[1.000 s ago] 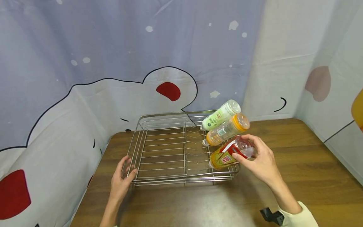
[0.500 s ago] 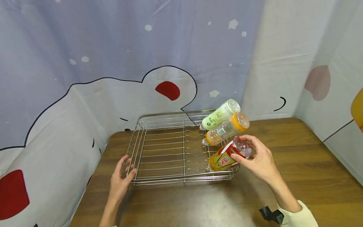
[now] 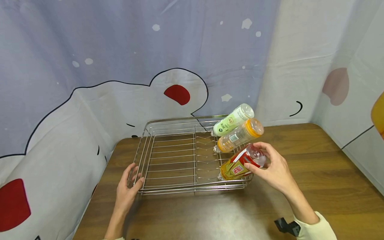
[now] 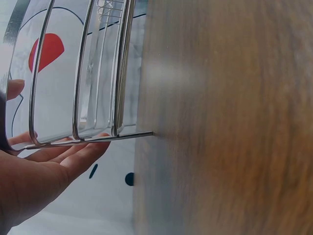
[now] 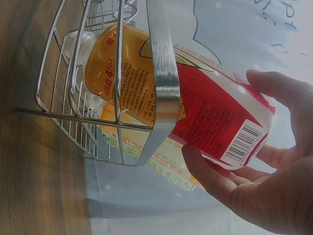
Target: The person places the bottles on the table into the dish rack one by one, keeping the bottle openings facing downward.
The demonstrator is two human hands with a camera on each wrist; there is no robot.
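My right hand [image 3: 274,168] grips the base end of a red and yellow plastic bottle [image 3: 238,166], which leans neck-down inside the right end of a wire dish rack [image 3: 171,192]. In the right wrist view the bottle [image 5: 210,112] rests against the rack's flat metal rim [image 5: 164,63], thumb and fingers around its red part. Behind it lean an orange-labelled clear bottle [image 3: 237,137] and a green-labelled one [image 3: 232,121], both neck-down. At the rack's left end my left hand [image 3: 127,188] holds the frame; in the left wrist view its fingers [image 4: 83,156] lie against the wires.
The rack stands on a brown wooden table [image 3: 195,216]. A patterned cloth [image 3: 120,50] hangs behind and at both sides of the table. A black strap piece [image 3: 286,227] is at my right sleeve [image 3: 316,230].
The red and yellow bottle has shifted slightly left and down into the rack, with my right hand still around it. My left hand keeps its place on the rack.
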